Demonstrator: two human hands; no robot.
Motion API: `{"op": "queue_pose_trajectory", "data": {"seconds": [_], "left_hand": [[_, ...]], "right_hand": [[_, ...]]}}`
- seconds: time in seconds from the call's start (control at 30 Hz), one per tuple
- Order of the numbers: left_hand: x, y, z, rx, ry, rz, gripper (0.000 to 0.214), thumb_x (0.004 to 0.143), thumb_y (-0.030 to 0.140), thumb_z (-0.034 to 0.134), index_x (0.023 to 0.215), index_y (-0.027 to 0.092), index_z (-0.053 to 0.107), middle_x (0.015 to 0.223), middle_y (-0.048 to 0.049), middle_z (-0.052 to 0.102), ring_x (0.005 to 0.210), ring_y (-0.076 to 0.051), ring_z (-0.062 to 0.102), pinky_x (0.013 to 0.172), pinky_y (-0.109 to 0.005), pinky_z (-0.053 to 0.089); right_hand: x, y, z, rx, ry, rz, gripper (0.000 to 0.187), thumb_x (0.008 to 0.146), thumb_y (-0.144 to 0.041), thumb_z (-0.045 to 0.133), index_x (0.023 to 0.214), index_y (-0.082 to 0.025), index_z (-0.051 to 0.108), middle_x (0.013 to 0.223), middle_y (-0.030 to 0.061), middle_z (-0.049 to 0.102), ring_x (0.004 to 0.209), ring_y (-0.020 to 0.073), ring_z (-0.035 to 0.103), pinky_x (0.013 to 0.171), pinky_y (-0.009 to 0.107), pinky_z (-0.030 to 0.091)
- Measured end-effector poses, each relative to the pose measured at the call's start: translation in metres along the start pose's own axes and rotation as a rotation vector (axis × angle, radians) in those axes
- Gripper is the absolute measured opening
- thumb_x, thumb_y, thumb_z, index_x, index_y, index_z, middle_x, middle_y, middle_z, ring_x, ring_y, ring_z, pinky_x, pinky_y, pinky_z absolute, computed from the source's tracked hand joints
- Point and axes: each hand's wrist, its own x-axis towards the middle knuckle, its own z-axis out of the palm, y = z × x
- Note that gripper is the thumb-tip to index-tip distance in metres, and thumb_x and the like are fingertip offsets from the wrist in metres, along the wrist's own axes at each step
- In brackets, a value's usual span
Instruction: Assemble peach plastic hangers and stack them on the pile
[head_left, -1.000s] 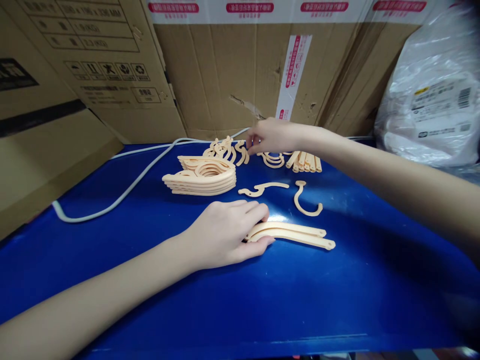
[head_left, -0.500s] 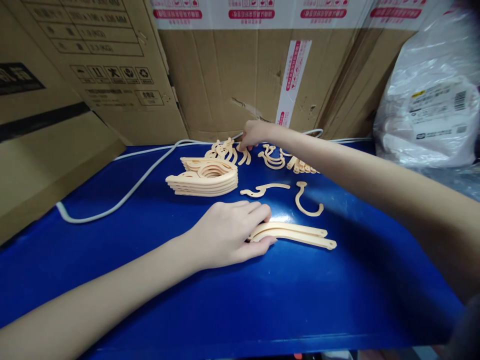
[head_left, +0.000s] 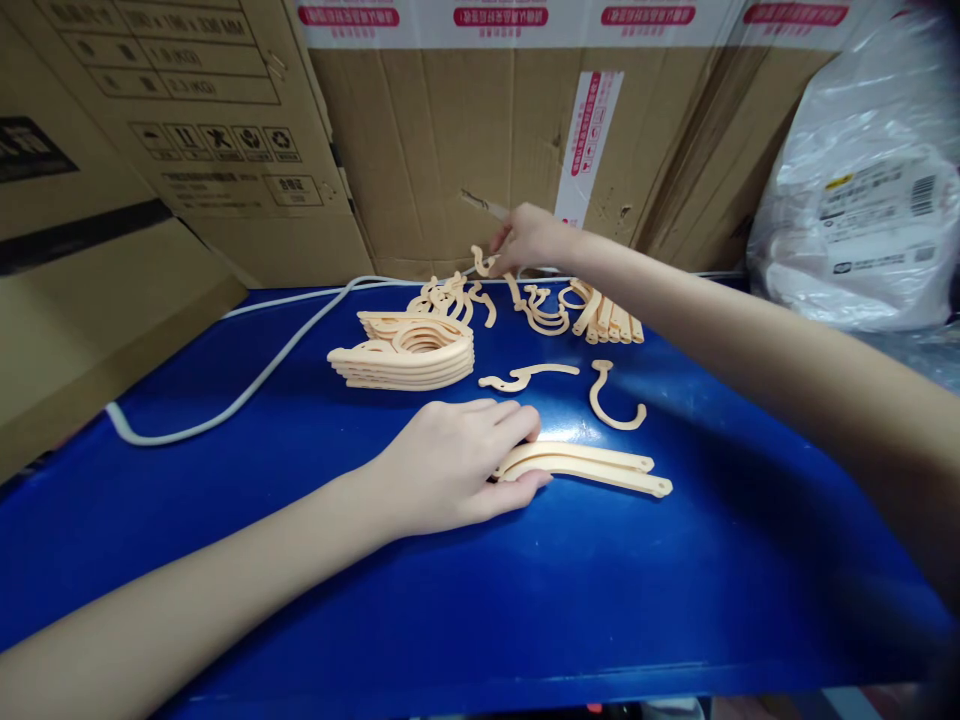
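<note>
1. Resting palm-down on the glossy blue counter (head_left: 525, 600), the left hand (head_left: 450, 465) is curled almost closed. Its thumb sits below and its fingers above, pinching the near end of a pair of long curved peach plastic arms (head_left: 592, 467).
2. That pair lies flat on the counter, one arm against the other, running rightward away from the left hand.
3. The right hand (head_left: 531, 240) hovers over the back of the counter, close to the brown cardboard boxes (head_left: 450, 150). Its fingertips are pinched on a small curved peach plastic hook piece (head_left: 481, 263), which hangs clear of the surface.
4. Just below that hand sits a heap of small peach hooks (head_left: 450, 298), with peach curved rings (head_left: 544, 312) and a bundle of short peach bars (head_left: 611, 322) to its right.
5. Between the two hands lie a stack of peach hanger bodies (head_left: 409, 355), a loose wavy peach piece (head_left: 526, 377) and a loose J-shaped peach hook (head_left: 611, 402); neither hand touches them.
6. A white cable (head_left: 247, 385) curves along the counter's left side, and a white plastic bag (head_left: 862, 200) stands at the far right.
</note>
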Motion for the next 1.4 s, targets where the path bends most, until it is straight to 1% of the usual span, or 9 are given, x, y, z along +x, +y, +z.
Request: {"op": "queue_pose_trajectory", "data": {"seconds": [0.1,0.23,0.37,0.57,0.67,0.8,0.9,1.1,1.4], "left_hand": [[0.001,0.000,0.000,0.003,-0.006,0.002,0.022,0.093,0.041,0.049,0.091,0.020,0.055,0.076,0.0027,0.060,0.067,-0.012,0.056,0.055,-0.024,0.031],[0.001,0.000,0.000,0.001,-0.014,-0.006,0.022,0.093,0.041,0.049,0.092,0.020,0.056,0.077,0.0025,0.061,0.067,-0.013,0.056,0.056,-0.024,0.031],[0.001,0.000,0.000,0.007,-0.009,-0.006,0.022,0.093,0.041,0.049,0.091,0.020,0.055,0.078,0.0017,0.062,0.069,-0.013,0.057,0.056,-0.023,0.031],[0.002,0.000,0.001,0.009,0.004,0.009,0.022,0.093,0.040,0.049,0.092,0.020,0.055,0.077,0.0023,0.061,0.067,-0.013,0.056,0.056,-0.024,0.032],[0.001,-0.001,0.001,0.014,0.021,0.025,0.022,0.092,0.040,0.050,0.091,0.019,0.055,0.076,0.0024,0.060,0.067,-0.013,0.056,0.055,-0.024,0.031],[0.002,-0.001,0.001,0.017,0.031,0.035,0.021,0.092,0.039,0.051,0.091,0.019,0.055,0.076,0.0025,0.060,0.067,-0.013,0.056,0.056,-0.024,0.031],[0.002,-0.001,0.001,0.020,0.024,0.031,0.020,0.093,0.039,0.051,0.091,0.019,0.055,0.076,0.0026,0.059,0.067,-0.013,0.056,0.056,-0.024,0.032],[0.001,0.000,0.001,0.022,0.019,0.027,0.021,0.092,0.039,0.051,0.091,0.019,0.055,0.076,0.0029,0.059,0.067,-0.013,0.056,0.056,-0.024,0.032],[0.002,0.000,0.003,0.014,0.022,0.015,0.020,0.092,0.039,0.051,0.093,0.020,0.055,0.077,0.0030,0.060,0.067,-0.013,0.056,0.056,-0.024,0.032]], "right_hand": [[-0.016,0.006,-0.017,0.044,0.055,-0.004,0.036,0.074,-0.032,0.074,0.104,-0.013,0.073,0.097,0.0089,0.074,0.089,0.0203,0.068,0.073,0.026,0.051],[-0.054,0.011,-0.033,0.185,0.074,-0.047,0.027,0.074,-0.032,0.076,0.094,-0.015,0.076,0.089,0.0086,0.075,0.081,0.0194,0.067,0.071,0.029,0.051],[-0.089,0.022,-0.037,0.306,-0.016,-0.167,0.017,0.075,-0.029,0.074,0.086,-0.017,0.077,0.079,0.0047,0.074,0.081,0.0185,0.067,0.075,0.031,0.049],[-0.111,0.032,-0.025,0.376,-0.375,-0.289,0.015,0.078,-0.037,0.071,0.086,-0.026,0.077,0.084,-0.0024,0.075,0.081,0.0150,0.067,0.075,0.028,0.051],[-0.114,0.029,-0.017,0.333,-0.441,-0.310,0.015,0.079,-0.035,0.071,0.088,-0.026,0.078,0.081,-0.0022,0.074,0.079,0.0155,0.067,0.073,0.027,0.051],[-0.116,0.027,-0.008,0.332,-0.487,-0.341,0.016,0.082,-0.035,0.067,0.092,-0.026,0.078,0.091,-0.0010,0.076,0.086,0.0151,0.068,0.078,0.025,0.051],[-0.117,0.027,-0.001,0.313,-0.458,-0.372,0.018,0.083,-0.036,0.065,0.091,-0.025,0.077,0.091,-0.0004,0.076,0.084,0.0146,0.067,0.076,0.025,0.050],[-0.120,0.023,0.007,0.202,-0.319,-0.403,0.021,0.084,-0.038,0.065,0.090,-0.019,0.073,0.075,-0.0006,0.070,0.065,0.0123,0.060,0.059,0.025,0.043],[-0.119,0.027,0.017,0.159,-0.208,-0.382,0.012,0.083,-0.028,0.066,0.085,-0.016,0.070,0.070,-0.0001,0.066,0.062,0.0128,0.057,0.056,0.026,0.039]]}}
